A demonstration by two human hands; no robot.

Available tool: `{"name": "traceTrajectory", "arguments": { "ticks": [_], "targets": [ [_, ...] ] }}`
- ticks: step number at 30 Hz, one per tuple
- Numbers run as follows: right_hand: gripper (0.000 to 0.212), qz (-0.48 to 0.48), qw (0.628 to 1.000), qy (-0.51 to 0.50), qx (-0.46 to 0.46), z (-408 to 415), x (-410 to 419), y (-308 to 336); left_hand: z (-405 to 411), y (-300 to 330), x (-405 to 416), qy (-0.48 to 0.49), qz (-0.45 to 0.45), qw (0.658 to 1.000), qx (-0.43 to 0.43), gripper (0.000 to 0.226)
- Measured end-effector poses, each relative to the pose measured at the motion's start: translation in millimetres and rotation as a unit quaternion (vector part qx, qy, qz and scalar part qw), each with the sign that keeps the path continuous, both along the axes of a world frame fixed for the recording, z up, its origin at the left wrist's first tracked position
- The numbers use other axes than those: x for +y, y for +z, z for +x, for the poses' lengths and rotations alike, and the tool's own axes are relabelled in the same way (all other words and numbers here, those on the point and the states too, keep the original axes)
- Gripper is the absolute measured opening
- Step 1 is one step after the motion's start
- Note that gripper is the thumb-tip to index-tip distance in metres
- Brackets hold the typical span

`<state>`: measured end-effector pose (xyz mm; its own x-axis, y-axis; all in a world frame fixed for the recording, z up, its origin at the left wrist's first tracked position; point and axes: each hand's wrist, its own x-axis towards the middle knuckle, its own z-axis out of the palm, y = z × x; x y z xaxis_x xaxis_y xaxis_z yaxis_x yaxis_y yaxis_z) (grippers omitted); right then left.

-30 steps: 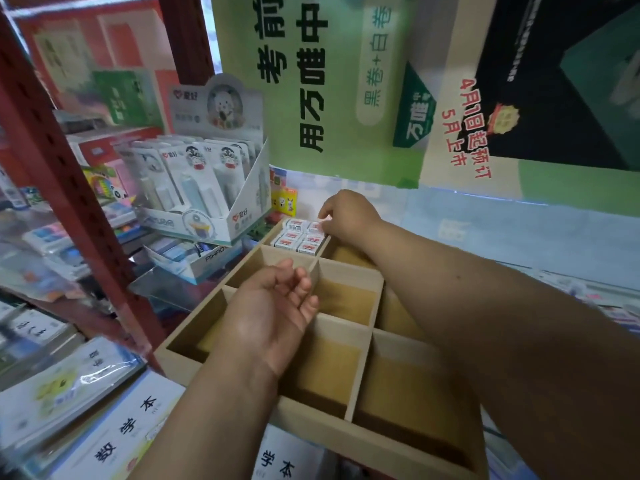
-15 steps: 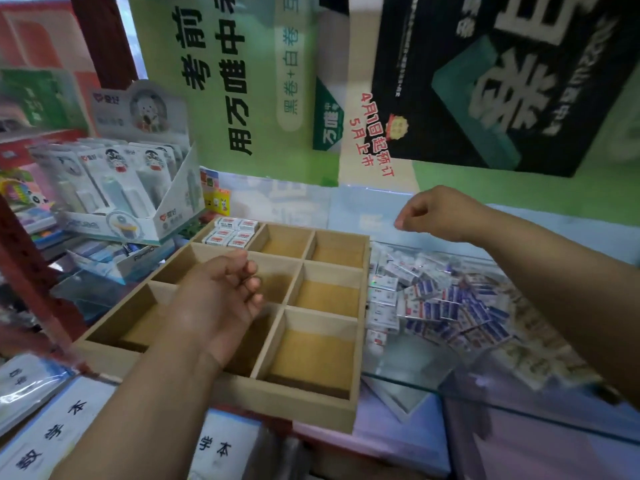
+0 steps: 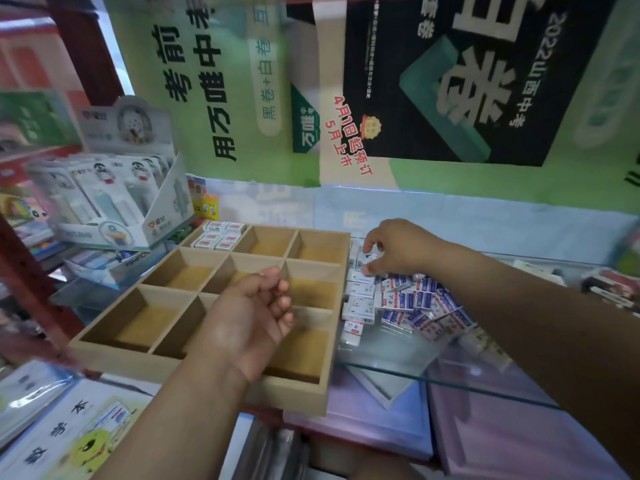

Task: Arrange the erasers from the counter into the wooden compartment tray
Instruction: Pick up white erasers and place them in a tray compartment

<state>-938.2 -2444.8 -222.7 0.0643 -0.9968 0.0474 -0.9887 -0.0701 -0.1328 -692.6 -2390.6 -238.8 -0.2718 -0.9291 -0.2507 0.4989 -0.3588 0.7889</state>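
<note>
A wooden compartment tray [image 3: 194,362] with a three-by-three grid sits on the counter. Its far-left compartment holds several white erasers [image 3: 219,236] with red labels. A heap of loose erasers [image 3: 412,303] in white, blue and red wrappers lies on the glass counter just right of the tray. My right hand [image 3: 398,249] hovers over the far end of that heap, fingers pointing down and touching an eraser at the top of the heap. My left hand [image 3: 254,313] floats palm-up above the tray's middle compartments, fingers loosely curled, holding nothing.
A display box of carded stationery [image 3: 114,199] stands left of the tray's far corner. Exercise books [image 3: 65,427] lie at the near left. The glass counter edge [image 3: 450,381] runs near right. Posters [image 3: 450,81] cover the wall behind.
My right hand left the tray's far-left compartment, swung right and dropped onto the eraser heap. The view panned right. My left hand stayed over the tray.
</note>
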Motion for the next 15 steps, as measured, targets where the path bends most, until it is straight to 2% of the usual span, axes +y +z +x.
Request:
{"name": "traceTrajectory", "arguments": {
  "ticks": [4, 8, 12, 15],
  "targets": [
    [0.043, -0.013, 0.998, 0.052, -0.013, 12, 17, 6, -4, -5, 2, 0.007, -0.011, 1.0, -0.001, 0.018],
    [0.054, 0.015, 0.995, 0.093, 0.033, 32, 47, -8, -3, -11, 6, 0.032, -0.032, 0.999, 0.015, 0.021],
    [0.065, 0.003, 0.991, 0.104, 0.086, 48, 65, -24, -1, -10, 7, 0.037, -0.037, 0.997, 0.049, 0.021],
    [0.06, -0.005, 0.989, 0.119, 0.089, 54, 72, -32, 0, -11, 9, 0.039, -0.039, 0.997, 0.053, 0.02]
  ]
}}
